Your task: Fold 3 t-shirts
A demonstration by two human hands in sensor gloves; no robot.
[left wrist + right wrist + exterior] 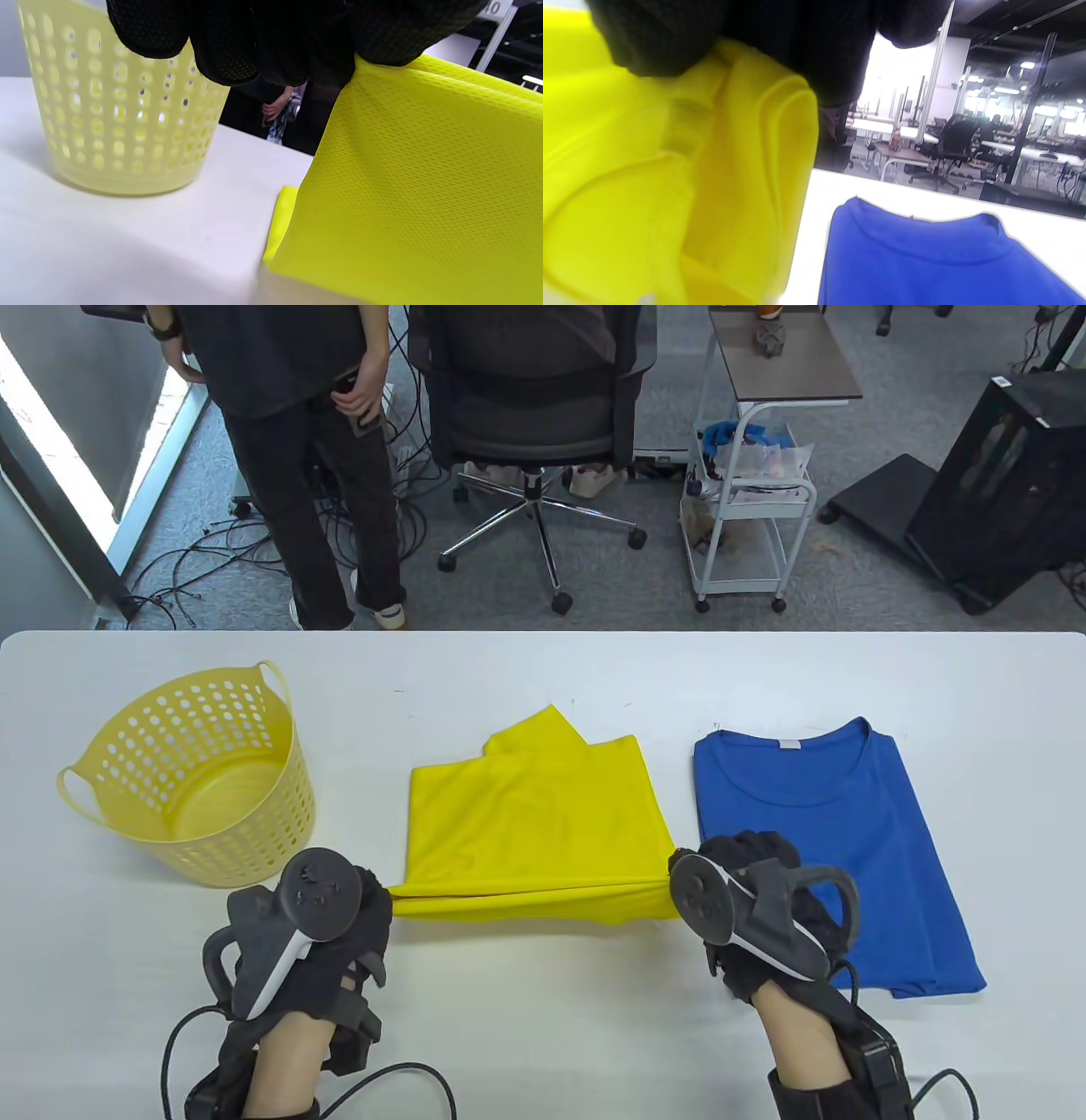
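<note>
Two gloved hands worked at the near edge of the white table (pixel 543 1035). The left hand (pixel 327 933), at about seven o'clock, had its fingers curled and pinching the near left corner of the yellow t-shirt (pixel 534 823); the right hand (pixel 755 912), at about five o'clock, pinched the near right corner, its fingers bunched on the cloth. Between them the near hem was lifted and pulled taut, while the rest lay flat at the centre. Just beside the right hand, at three o'clock, lay the blue t-shirt (pixel 836 848), folded. At nine o'clock stood a yellow perforated basket (pixel 191 776). Beyond the table, at twelve o'clock, were an office chair (pixel 530 407) and a standing person (pixel 314 466).
</note>
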